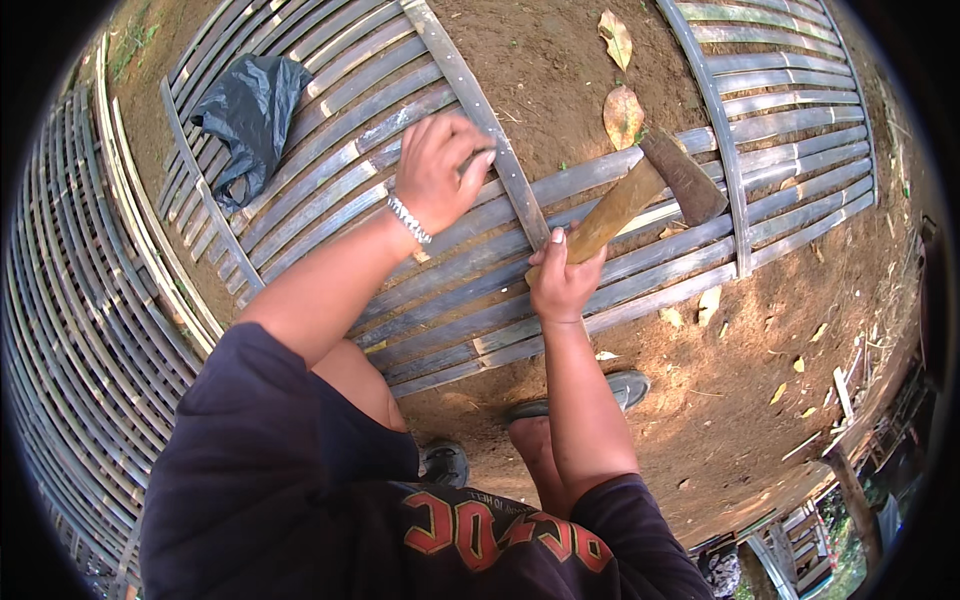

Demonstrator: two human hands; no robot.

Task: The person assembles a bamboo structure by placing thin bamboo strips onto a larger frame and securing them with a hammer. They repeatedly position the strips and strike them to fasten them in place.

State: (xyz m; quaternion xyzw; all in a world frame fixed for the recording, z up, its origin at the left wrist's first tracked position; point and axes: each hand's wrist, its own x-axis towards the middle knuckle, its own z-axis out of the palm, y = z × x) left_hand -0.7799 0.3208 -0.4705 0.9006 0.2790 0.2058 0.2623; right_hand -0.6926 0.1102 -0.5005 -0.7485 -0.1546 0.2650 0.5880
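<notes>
My right hand [567,275] is wrapped round the lower end of the wooden handle of a hatchet [612,212]. The hatchet's dark, rusty head [683,178] points up and to the right, above the slats. My left hand [443,170] is closed in a pinch, and a small, thin dark thing seems to show at its fingertips, too small to name. Below both hands lies a bamboo slat panel [430,270]. Its flat cross strip [480,118], dotted with small nail-head-like spots, runs just right of my left hand.
A crumpled black plastic bag [262,120] rests on the panel's left part. Another slatted panel [80,330] stretches along the far left. Dry leaves [622,115] are scattered over the brown soil. My feet in dark footwear [627,388] are at the panel's near edge. Wood pieces [850,490] lie at lower right.
</notes>
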